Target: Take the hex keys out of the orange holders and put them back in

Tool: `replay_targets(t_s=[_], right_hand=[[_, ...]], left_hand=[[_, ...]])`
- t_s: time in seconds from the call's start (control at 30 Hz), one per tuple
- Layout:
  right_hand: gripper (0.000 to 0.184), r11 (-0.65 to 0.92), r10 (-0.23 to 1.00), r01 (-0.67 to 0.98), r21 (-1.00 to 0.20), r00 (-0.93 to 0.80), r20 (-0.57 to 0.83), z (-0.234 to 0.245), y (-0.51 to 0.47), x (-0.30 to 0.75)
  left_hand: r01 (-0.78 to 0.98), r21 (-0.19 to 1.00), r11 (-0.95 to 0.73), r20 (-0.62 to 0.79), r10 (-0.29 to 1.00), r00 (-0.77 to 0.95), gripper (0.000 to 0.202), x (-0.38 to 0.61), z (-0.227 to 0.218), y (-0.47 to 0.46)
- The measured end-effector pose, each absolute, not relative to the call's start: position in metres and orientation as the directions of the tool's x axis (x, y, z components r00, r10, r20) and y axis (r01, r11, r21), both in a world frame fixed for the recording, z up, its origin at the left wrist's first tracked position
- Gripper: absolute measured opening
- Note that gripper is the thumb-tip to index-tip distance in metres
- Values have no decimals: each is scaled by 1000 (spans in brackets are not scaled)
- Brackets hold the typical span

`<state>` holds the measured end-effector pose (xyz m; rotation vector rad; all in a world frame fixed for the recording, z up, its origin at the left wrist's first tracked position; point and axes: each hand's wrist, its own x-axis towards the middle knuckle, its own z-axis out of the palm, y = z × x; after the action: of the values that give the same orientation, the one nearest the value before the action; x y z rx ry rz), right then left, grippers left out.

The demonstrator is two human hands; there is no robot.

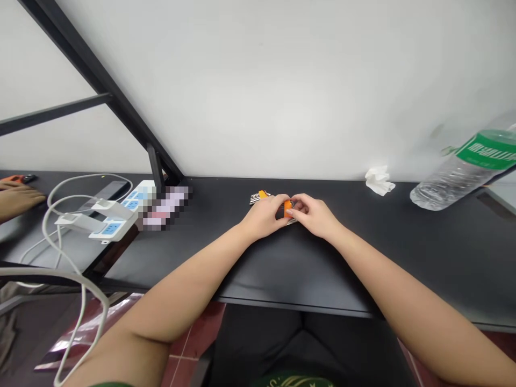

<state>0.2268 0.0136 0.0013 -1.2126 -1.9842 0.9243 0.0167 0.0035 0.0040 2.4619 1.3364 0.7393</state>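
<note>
Both of my hands meet over the middle of the black table (363,258), near the wall. My left hand (264,216) and my right hand (313,214) are closed together around a small orange object (287,208), fingertips pinching it from both sides. Just behind my left hand lies another small orange and white striped piece (259,197) on the table. What exactly the orange object is stays too small to tell.
A clear water bottle with a green label (467,166) lies on its side at the right. A crumpled white tissue (379,180) sits by the wall. White power strips with cables (108,215) lie at left, beside a black diagonal frame (121,107). Another person's hand (18,199) rests far left.
</note>
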Motion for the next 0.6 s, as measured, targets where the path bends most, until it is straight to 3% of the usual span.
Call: replay_targets(t_s=[0.13,0.43,0.6], right_hand=[[21,308,924,460,-833,-354,146,2,10,220],[11,453,890,619,-641,-360,281,4,5,218],[2,340,938,596,-727,-267,220,5,4,215]], left_hand=[[711,385,-589,351,805,478,36,22,4,1],[772,277,-572,386,802,455,36,23,2,0],[787,166,-594,419,765,489,34,23,-1,1]])
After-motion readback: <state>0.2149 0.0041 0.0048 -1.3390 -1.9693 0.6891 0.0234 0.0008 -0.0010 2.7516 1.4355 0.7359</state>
